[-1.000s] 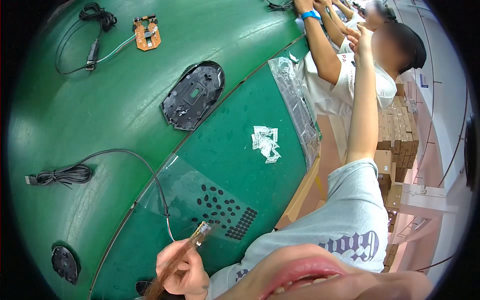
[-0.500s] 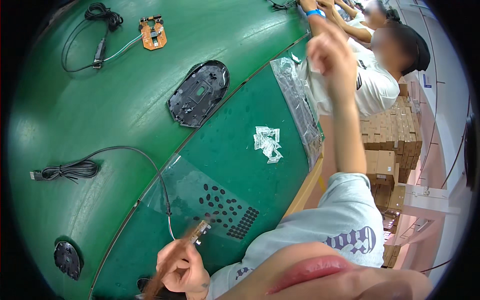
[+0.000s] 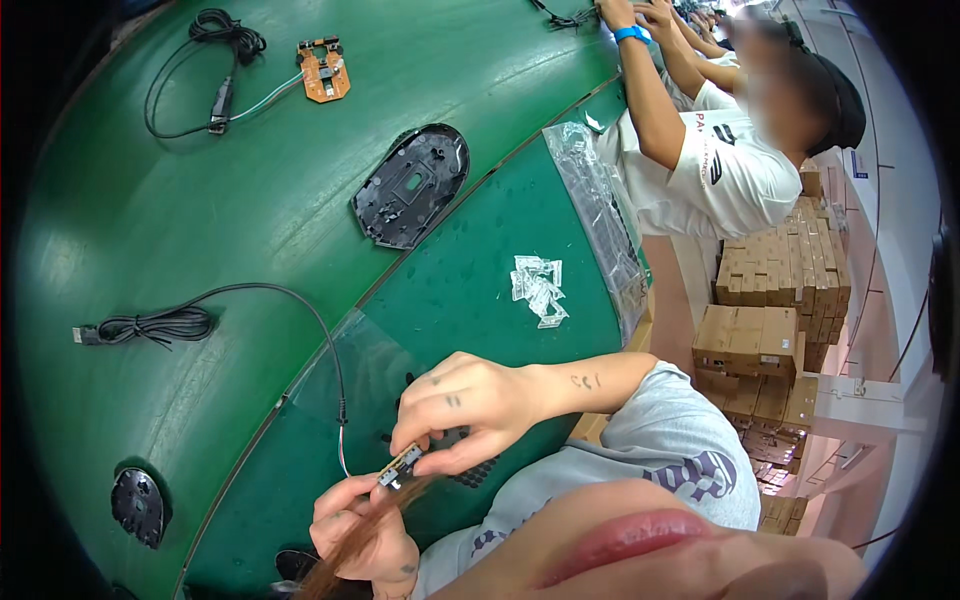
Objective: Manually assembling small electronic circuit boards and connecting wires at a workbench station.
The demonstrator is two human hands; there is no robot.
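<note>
My left hand [image 3: 362, 535] is closed on one end of a small circuit board [image 3: 402, 468], which has pale and dark parts on it. My right hand [image 3: 465, 412] reaches in from the right and pinches the board's other end between thumb and fingers. A strand of brown hair crosses in front of my left hand and partly hides it. Thin coloured wires run from beside the left fingers to a black cable [image 3: 335, 360], bundled on the table with its metal plug. Under my right hand, black dots [image 3: 470, 474] on a clear sheet [image 3: 350, 365] are mostly covered.
A black mouse shell half [image 3: 412, 190] lies ahead, with a smaller shell piece [image 3: 137, 507] at left. Beyond are an orange circuit board [image 3: 323, 72] and its coiled cable [image 3: 228, 35]. Clear plastic pieces [image 3: 538, 290] and a plastic bag [image 3: 598, 215] lie right. A co-worker [image 3: 740, 160] sits beyond.
My right hand has come down from the upper right, beside the bag, to the small circuit board and pinches it. My left hand has stayed in place with the board.
</note>
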